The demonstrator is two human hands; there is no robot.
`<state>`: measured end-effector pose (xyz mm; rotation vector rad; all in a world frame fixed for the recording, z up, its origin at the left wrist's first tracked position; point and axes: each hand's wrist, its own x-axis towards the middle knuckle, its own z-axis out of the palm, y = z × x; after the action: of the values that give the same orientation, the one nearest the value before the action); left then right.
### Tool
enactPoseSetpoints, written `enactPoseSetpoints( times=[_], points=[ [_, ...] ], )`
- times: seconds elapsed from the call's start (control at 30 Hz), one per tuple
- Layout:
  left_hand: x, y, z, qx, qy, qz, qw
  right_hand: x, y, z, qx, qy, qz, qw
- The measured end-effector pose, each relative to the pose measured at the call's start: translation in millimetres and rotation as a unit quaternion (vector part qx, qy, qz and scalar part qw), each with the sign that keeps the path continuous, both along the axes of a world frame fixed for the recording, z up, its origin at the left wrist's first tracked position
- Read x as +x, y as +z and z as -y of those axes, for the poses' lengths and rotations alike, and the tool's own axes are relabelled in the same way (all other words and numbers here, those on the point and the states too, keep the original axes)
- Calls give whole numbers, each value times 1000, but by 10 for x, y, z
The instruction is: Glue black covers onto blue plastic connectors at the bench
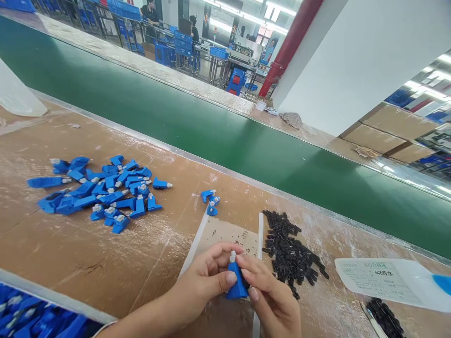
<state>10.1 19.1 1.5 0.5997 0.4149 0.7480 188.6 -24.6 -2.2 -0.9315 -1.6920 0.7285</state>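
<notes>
A blue plastic part with a whitish tip is held upright between my two hands. My left hand pinches it from the left, thumb on its face and fingers curled behind. My right hand grips the same part from the right, fingertips near the tip and along the side. A dark bit shows beside the blue body under the right fingers, mostly hidden. Just right of my hands lies a pile of small black plastic pieces. Beyond them, a few blue parts rest by the taped cardboard sheet.
A large heap of blue parts lies at left, and more fill a bin at lower left. A labelled white bottle lies at right near more black pieces. A green conveyor belt runs behind the cardboard-covered table.
</notes>
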Motion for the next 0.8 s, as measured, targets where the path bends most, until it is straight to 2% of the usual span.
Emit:
enactPoseSetpoints(
  times=[0.1,0.2,0.33,0.4,0.43,0.47,0.5,0.53,0.6,0.67,0.7,0.73,0.77,0.8],
  points=[
    [-33,-27,41,-20,19,-16,999,-83,-181,56,115,-35,86,989],
    [-71,-58,71,-30,25,-40,998,-190,-287,112,163,-76,107,978],
    [-154,-74,-30,13,25,-138,990,-111,-195,42,126,-45,215,967],
    [-246,-78,-177,93,44,-245,964,68,-139,-87,99,-88,288,948],
    [-312,-84,-273,149,64,-315,935,186,-128,-169,86,-129,308,939],
    [-391,-92,-380,212,88,-391,891,316,-130,-258,73,-169,318,930],
    [-481,-104,-493,279,113,-469,830,449,-143,-348,59,-203,327,921],
    [-576,-117,-608,346,136,-542,754,579,-164,-435,45,-225,340,912],
    [-757,-139,-827,466,147,-659,572,800,-215,-581,15,-230,382,895],
    [-884,-145,-1012,523,137,-735,411,941,-258,-685,-13,-211,425,880],
    [-916,-140,-1092,534,139,-756,352,980,-273,-723,-26,-199,444,873],
    [-927,-133,-1168,545,146,-764,314,1000,-280,-755,-38,-189,462,866],
    [-918,-122,-1241,559,155,-760,293,1006,-280,-782,-49,-180,478,858],
    [-894,-110,-1314,579,160,-745,290,999,-271,-808,-58,-172,494,850]
  ],
)
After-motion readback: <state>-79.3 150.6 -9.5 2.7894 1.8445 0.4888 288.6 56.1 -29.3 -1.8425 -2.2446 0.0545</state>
